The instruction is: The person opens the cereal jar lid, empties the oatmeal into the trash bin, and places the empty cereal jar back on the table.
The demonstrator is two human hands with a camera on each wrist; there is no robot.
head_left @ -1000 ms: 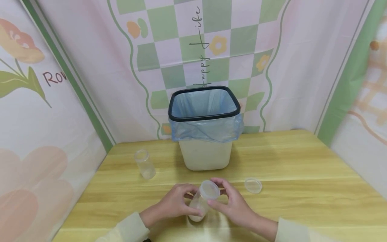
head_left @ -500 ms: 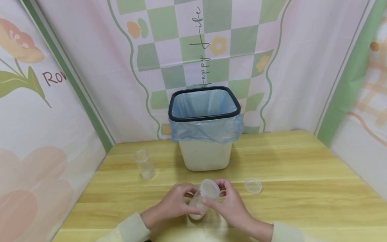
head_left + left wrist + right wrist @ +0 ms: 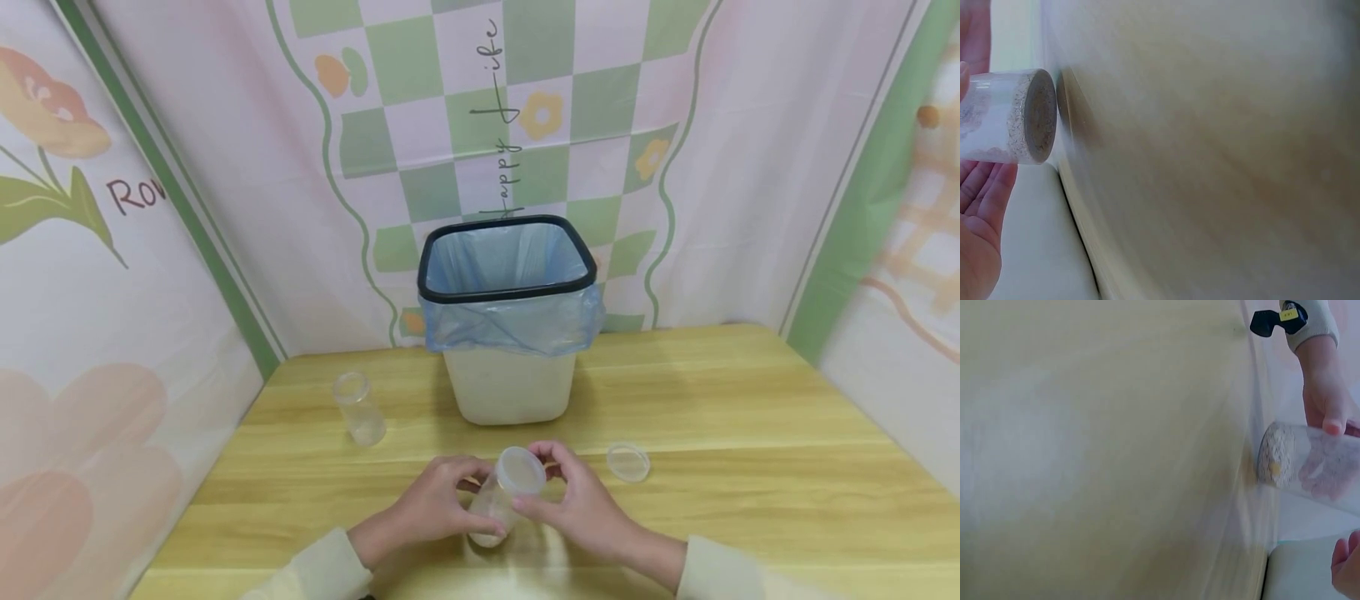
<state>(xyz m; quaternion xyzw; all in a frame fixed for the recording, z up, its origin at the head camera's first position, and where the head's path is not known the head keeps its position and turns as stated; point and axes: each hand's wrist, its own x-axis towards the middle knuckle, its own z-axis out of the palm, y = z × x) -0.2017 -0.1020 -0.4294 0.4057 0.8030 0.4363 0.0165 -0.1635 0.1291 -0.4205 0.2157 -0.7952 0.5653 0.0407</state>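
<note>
A clear plastic jar [image 3: 491, 510] stands tilted at the front middle of the table in the head view, with a translucent round lid [image 3: 522, 472] on its top. My left hand [image 3: 433, 503] grips the jar's body from the left, thumb in front. My right hand [image 3: 588, 515] pinches the lid's rim, thumb at the near side and fingers behind. Both wrist views show pale flaky stuff [image 3: 1279, 453] at the jar's bottom, and the jar's base [image 3: 1041, 117] close to the tabletop. Whether the base touches the table I cannot tell.
A second clear jar [image 3: 361, 412] without a lid stands on the left of the wooden table [image 3: 720, 392]. Another clear lid [image 3: 628, 462] lies right of my hands. Behind them stands a white bin [image 3: 513, 387] with a blue liner, against a patterned curtain.
My right hand's fingers and thumb shifted round the lid's rim leftward, then back to the right, while the jar and my left hand stayed nearly still.
</note>
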